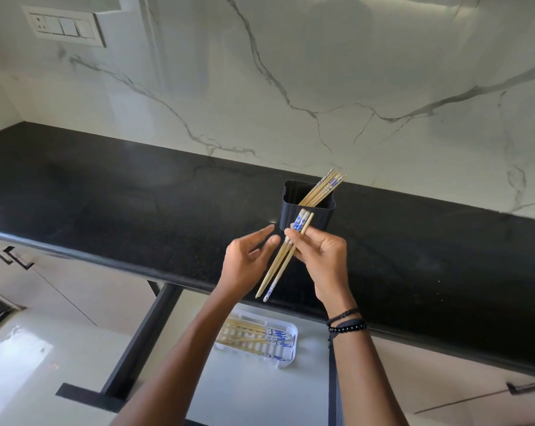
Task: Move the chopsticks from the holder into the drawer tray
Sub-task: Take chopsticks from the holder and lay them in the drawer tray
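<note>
pinching chopsticks: right hand

A black speckled table is seen, stretched far to either side of the right grip. Only one thing is carried on it: a dark ribbed holder, set upright just behind that grip. Below the grip, an open drawer is pulled out from under the table's front edge, and a white slotted tray is laid on its pale floor.
</note>
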